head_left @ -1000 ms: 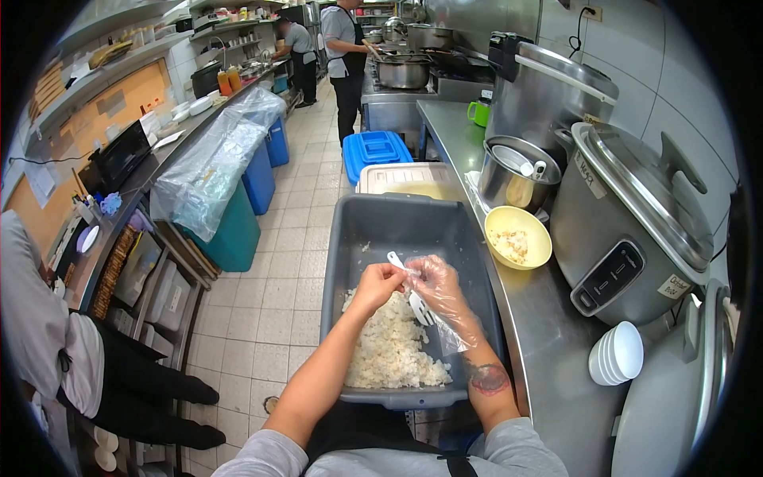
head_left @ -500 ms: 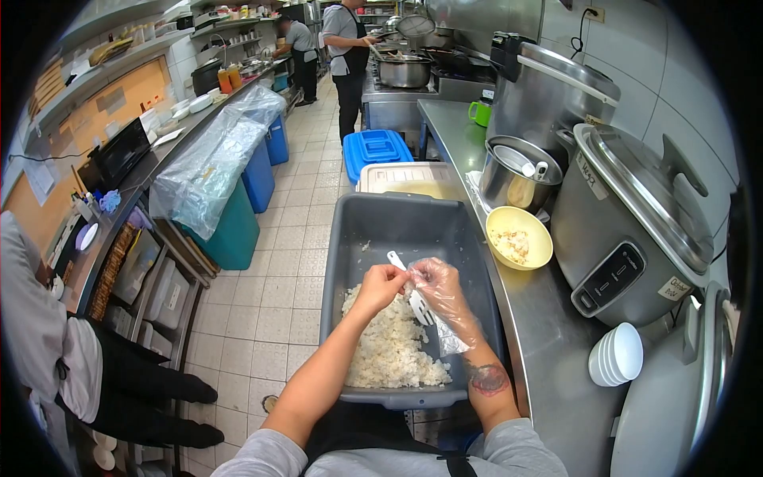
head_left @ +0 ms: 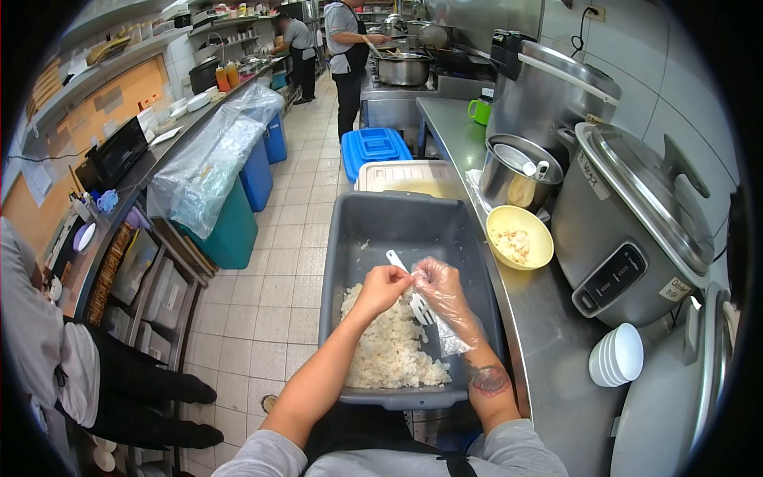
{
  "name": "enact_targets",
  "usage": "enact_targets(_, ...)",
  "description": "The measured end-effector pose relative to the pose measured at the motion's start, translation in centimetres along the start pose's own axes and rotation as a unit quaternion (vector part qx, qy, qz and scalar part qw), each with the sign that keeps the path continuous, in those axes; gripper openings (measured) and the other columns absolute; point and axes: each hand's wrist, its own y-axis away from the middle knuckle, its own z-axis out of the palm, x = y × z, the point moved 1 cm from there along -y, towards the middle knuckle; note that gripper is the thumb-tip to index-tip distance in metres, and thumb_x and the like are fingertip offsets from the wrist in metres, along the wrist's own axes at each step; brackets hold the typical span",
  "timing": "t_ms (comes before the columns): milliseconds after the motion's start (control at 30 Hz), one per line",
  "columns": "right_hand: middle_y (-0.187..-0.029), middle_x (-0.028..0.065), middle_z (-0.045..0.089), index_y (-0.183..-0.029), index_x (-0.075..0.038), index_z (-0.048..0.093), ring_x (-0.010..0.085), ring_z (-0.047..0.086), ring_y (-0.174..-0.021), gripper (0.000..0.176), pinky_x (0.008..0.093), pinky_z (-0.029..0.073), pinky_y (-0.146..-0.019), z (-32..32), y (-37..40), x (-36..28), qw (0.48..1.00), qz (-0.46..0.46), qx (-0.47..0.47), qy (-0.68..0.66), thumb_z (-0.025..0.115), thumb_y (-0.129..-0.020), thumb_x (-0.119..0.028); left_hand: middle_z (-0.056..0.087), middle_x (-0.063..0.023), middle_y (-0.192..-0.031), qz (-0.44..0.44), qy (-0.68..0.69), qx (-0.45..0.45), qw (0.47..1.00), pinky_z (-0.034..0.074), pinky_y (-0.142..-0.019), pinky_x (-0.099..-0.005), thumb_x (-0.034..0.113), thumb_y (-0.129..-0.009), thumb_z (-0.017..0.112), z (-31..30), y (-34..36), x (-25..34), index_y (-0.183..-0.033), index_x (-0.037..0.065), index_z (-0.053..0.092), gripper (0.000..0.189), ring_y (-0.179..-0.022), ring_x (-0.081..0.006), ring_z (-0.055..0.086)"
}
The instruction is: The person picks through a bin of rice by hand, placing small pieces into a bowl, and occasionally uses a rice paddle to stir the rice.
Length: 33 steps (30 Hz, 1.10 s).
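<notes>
Grey tub (head_left: pixel 397 213) sits centre frame, its right rim against the steel surface (head_left: pixel 548 350). The rice (head_left: pixel 388 350) is heaped in the near half of the tub and the far half is bare apart from a few grains. On the surface right of the tub: a yellow bowl (head_left: pixel 518 237) with a little rice, behind it a steel pot (head_left: pixel 515 173) with utensils in it, a big cooker (head_left: pixel 636 230) with its lid down, and stacked white bowls (head_left: pixel 616 354) at lower right. Both hands are over the rice mid-tub. Left hand (head_left: pixel 381 286) is bare, fingers pinched together on the clear glove (head_left: pixel 449 318) at the right hand's fingertips. Right hand (head_left: pixel 441 290) is gloved, fingers curled. A white paddle (head_left: pixel 420 308) runs tilted between the hands, handle to the upper left, slotted head under the right thumb; can't tell which hand grips it. Tiled aisle left of the tub is open, with a person standing at lower left and blue bins further up.
</notes>
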Motion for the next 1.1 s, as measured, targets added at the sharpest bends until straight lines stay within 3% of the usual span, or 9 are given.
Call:
enact_targets(300, -0.068, -0.0004, 0.056, -0.088, -0.001, 0.062, 0.0045, 0.047, -0.064, 0.008, 0.0243, 0.042, -0.056, 0.3, -0.5, 1.9, 0.999, 0.006, 0.01, -0.033, 0.06, -0.086, -0.008, 0.064, -0.0024, -0.072, 0.008, -0.001, -0.002, 1.0, 0.045, -0.06, -0.0238, 0.014, -0.086, 0.066, 0.0, 0.1, 0.3, -0.085, -0.002, 0.067, 0.016, -0.065, -0.0073, 0.057)
enact_targets(400, -0.068, -0.0013, 0.056, -0.088, -0.002, 0.062, 0.0043, 0.049, -0.062, 0.006, 0.0227, 0.041, -0.056, 0.5, -0.8, 2.5, 0.987, 0.052, 0.015, -0.154, 0.059, -0.089, -0.008, 0.064, -0.0018, -0.074, 0.006, 0.049, -0.006, 0.999, 0.045, -0.061, -0.0233, 0.013, -0.087, 0.065, 0.2, -0.2, -0.4, -0.086, -0.001, 0.066, 0.014, -0.067, -0.007, 0.056)
enact_targets(500, -0.069, -0.0016, 0.057, -0.087, -0.002, 0.062, 0.0048, 0.051, -0.061, 0.007, 0.0219, 0.042, -0.056, 0.4, -1.3, 3.3, 0.982, 0.033, 0.024, -0.182, 0.06, -0.09, -0.008, 0.063, -0.0012, -0.075, 0.006, 0.083, -0.016, 0.996, 0.045, -0.061, -0.0227, 0.011, -0.088, 0.064, 0.2, -0.4, -0.7, -0.087, -0.001, 0.065, 0.012, -0.067, -0.0068, 0.056)
enact_targets(600, -0.07, -0.0021, 0.057, -0.087, -0.001, 0.062, 0.0046, 0.05, -0.062, 0.007, 0.0221, 0.042, -0.057, 0.6, -1.3, 3.0, 0.983, 0.063, 0.022, -0.171, 0.061, -0.089, -0.008, 0.063, -0.001, -0.074, 0.009, 0.086, -0.019, 0.996, 0.044, -0.06, -0.0222, 0.011, -0.088, 0.064, 0.2, -0.5, -0.8, -0.086, -0.001, 0.065, 0.012, -0.066, -0.0066, 0.055)
enact_targets(1100, -0.078, -0.0039, 0.059, -0.091, 0.0, 0.062, 0.0031, 0.05, -0.071, 0.011, 0.0212, 0.043, -0.062, 0.4, -0.4, 0.7, 0.989, 0.035, -0.036, -0.139, 0.069, -0.086, -0.007, 0.062, 0.0002, -0.071, -0.002, 0.122, 0.019, 0.992, 0.04, -0.056, -0.0211, 0.006, -0.087, 0.061, 0.0, -0.7, -1.1, -0.085, 0.0, 0.064, 0.008, -0.062, -0.0048, 0.052)
